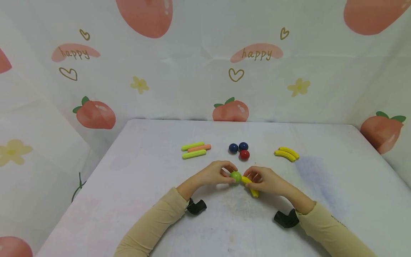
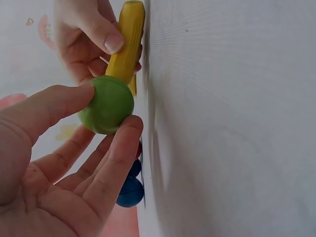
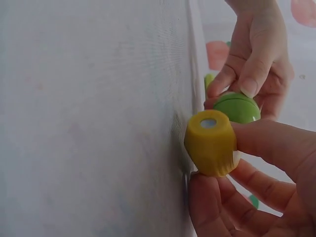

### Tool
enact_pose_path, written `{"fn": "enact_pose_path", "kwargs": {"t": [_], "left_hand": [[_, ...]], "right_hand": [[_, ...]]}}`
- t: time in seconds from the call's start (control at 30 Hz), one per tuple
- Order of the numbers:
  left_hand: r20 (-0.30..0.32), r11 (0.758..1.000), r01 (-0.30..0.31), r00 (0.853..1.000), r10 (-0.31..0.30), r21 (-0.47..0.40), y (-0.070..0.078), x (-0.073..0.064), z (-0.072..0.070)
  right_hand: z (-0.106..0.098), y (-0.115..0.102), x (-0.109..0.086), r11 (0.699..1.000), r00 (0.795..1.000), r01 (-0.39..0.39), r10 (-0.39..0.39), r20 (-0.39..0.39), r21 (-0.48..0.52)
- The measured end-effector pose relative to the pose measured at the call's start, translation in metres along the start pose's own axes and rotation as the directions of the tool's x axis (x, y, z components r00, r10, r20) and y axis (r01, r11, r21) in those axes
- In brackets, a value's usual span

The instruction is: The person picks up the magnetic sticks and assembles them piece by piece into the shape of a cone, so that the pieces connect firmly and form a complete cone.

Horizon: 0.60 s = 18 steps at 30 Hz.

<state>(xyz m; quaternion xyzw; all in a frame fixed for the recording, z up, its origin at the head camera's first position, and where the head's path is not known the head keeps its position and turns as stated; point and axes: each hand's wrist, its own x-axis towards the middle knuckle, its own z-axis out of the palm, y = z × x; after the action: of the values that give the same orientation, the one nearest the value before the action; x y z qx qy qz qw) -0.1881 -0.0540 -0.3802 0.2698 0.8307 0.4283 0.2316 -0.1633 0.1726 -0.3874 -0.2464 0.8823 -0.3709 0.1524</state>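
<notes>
My left hand [image 1: 218, 172] pinches a green ball [image 2: 106, 105] between thumb and fingertips. Across from it, my right hand [image 1: 266, 181] pinches a yellow, slightly curved, ridged stick [image 2: 127, 44] with thumb and fingers. One end of the stick meets the green ball, and they appear to touch. The right wrist view shows a small silvery disc [image 3: 208, 123] set in the stick's other end. Both things are held low, close to the white tabletop; whether they rest on it I cannot tell.
Beyond the hands lie two dark blue balls [image 1: 243, 146] and a red ball [image 1: 244, 155]. To their left are two yellow-green sticks [image 1: 194, 154] with an orange stick [image 1: 199, 148] between them. Two yellow curved sticks [image 1: 285, 155] lie at right. A patterned cloth [image 1: 186, 71] hangs behind the table [image 1: 138, 214].
</notes>
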Motion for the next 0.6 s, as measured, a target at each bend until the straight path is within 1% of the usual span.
{"fn": "enact_pose_path", "kwargs": {"t": [0.13, 0.33, 0.43, 0.6], "left_hand": [[-0.006, 1.000, -0.001, 1.000, 0.001, -0.011, -0.0003, 0.0006, 0.0009], [-0.013, 1.000, -0.014, 1.000, 0.014, -0.024, -0.0006, 0.0032, 0.0022], [-0.013, 0.999, -0.018, 1.000, 0.018, -0.029, -0.0013, 0.0044, 0.0028], [-0.015, 0.998, -0.041, 0.999, 0.040, -0.046, -0.0005, 0.0054, 0.0045]], "right_hand": [[0.0015, -0.0002, 0.0002, 0.999, 1.000, -0.030, 0.030, 0.008, 0.014], [0.0054, -0.0002, 0.0016, 0.999, 1.000, -0.030, 0.030, 0.011, 0.043], [0.0071, -0.0004, 0.0023, 0.997, 0.999, -0.037, 0.036, 0.014, 0.074], [0.0087, -0.0010, 0.0029, 0.986, 0.999, -0.048, 0.046, 0.018, 0.158]]}}
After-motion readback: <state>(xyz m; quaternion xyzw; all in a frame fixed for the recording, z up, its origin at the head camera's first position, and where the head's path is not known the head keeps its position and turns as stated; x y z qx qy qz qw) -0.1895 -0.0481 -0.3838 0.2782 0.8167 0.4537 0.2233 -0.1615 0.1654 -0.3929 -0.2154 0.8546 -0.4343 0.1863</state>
